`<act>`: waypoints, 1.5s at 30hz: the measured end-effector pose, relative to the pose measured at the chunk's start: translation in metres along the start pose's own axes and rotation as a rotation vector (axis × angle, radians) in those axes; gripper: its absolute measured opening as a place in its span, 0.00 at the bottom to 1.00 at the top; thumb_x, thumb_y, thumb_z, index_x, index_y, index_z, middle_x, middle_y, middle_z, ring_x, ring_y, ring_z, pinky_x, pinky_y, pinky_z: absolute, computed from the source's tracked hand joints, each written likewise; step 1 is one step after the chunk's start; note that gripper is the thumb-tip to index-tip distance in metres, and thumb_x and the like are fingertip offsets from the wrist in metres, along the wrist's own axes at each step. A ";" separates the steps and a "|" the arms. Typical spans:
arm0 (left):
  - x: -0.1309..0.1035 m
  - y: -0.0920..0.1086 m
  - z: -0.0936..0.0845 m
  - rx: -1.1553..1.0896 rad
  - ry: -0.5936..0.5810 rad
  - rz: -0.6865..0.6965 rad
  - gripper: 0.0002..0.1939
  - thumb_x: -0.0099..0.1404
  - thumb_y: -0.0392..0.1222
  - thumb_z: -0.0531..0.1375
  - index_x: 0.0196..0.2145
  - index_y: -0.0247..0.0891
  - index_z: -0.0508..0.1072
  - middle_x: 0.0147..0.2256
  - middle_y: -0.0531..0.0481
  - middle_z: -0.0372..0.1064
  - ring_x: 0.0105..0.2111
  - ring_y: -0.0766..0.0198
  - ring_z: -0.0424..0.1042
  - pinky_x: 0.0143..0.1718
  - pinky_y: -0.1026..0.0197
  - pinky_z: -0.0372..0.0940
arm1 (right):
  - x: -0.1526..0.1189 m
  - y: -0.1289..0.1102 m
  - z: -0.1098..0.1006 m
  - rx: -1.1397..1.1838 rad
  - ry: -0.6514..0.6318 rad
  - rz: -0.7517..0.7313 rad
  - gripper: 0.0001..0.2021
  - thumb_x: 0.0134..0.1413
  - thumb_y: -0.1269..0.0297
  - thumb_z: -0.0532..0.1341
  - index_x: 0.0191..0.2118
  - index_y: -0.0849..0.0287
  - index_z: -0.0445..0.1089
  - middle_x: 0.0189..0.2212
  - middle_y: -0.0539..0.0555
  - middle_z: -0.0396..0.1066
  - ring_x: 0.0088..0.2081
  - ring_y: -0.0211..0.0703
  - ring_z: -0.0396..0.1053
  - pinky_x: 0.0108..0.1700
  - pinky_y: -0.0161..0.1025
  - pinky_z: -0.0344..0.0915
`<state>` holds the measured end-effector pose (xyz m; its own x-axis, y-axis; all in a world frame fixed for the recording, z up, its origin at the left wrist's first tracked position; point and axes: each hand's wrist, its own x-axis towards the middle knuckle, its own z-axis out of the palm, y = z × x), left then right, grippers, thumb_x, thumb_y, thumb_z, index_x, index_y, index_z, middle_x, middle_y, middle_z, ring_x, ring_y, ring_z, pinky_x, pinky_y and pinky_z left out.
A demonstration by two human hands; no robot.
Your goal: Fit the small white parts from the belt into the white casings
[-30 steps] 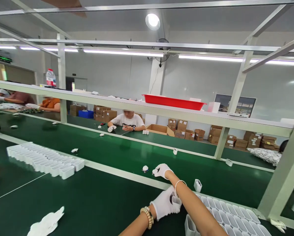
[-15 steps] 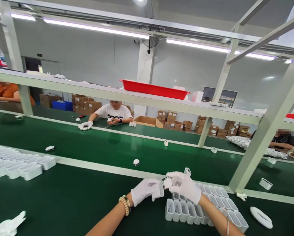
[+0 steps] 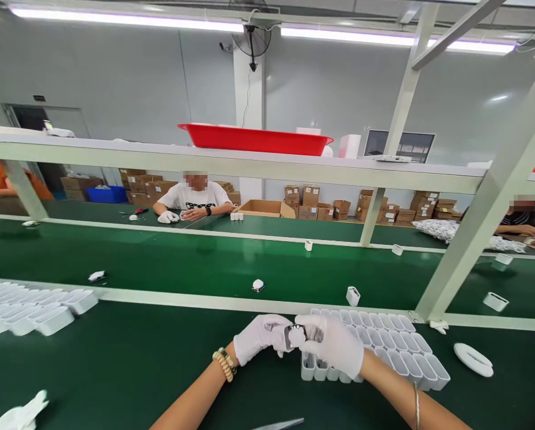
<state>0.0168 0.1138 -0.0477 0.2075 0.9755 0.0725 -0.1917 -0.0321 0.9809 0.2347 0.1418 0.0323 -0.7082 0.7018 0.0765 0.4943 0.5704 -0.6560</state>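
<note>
Both my hands wear white gloves and meet above the green bench. My left hand (image 3: 262,338) has its fingers closed round a small white cup-shaped housing, whose open end faces right and is mostly hidden by the glove. My right hand (image 3: 332,343) pinches a small white part with a dark edge (image 3: 297,337) at the mouth of that housing. Under and beyond my right hand stand rows of open white housings (image 3: 422,367), partly covered by the hand and forearm.
More white housings (image 3: 55,319) stand in rows at left. Loose parts (image 3: 258,285) and housings (image 3: 353,296) lie on the green belt (image 3: 182,263). A slanted post (image 3: 455,251) rises at right. A white ring-shaped piece (image 3: 473,360) and a metal blade (image 3: 280,425) lie nearby. A person (image 3: 196,197) sits opposite.
My hands have come closer together, bringing the small part to the housing's mouth. The view has tilted down, and a metal blade now shows at the bottom. The person opposite has drawn a gloved hand inward.
</note>
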 end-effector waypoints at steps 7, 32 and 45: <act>0.000 -0.003 -0.004 0.022 0.004 -0.006 0.26 0.43 0.51 0.77 0.36 0.32 0.80 0.27 0.49 0.75 0.23 0.65 0.71 0.24 0.63 0.68 | -0.001 0.001 0.005 -0.009 -0.011 -0.014 0.23 0.54 0.65 0.63 0.56 0.55 0.74 0.51 0.56 0.77 0.50 0.53 0.74 0.54 0.47 0.69; 0.001 -0.003 -0.003 0.056 0.042 0.012 0.18 0.46 0.42 0.76 0.34 0.33 0.81 0.30 0.49 0.76 0.25 0.65 0.73 0.25 0.63 0.71 | -0.002 -0.003 0.012 -0.200 -0.048 0.049 0.23 0.58 0.69 0.60 0.59 0.56 0.71 0.42 0.58 0.77 0.40 0.50 0.74 0.46 0.44 0.68; -0.003 -0.006 0.020 -0.138 -0.008 -0.017 0.33 0.37 0.51 0.79 0.38 0.33 0.77 0.31 0.50 0.75 0.29 0.63 0.73 0.31 0.61 0.70 | 0.007 0.001 0.015 0.161 -0.101 0.085 0.43 0.38 0.69 0.74 0.64 0.47 0.65 0.45 0.53 0.72 0.43 0.48 0.69 0.47 0.43 0.67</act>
<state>0.0362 0.1065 -0.0500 0.2193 0.9739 0.0581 -0.3183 0.0152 0.9479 0.2231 0.1407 0.0203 -0.7187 0.6932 -0.0548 0.4731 0.4298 -0.7690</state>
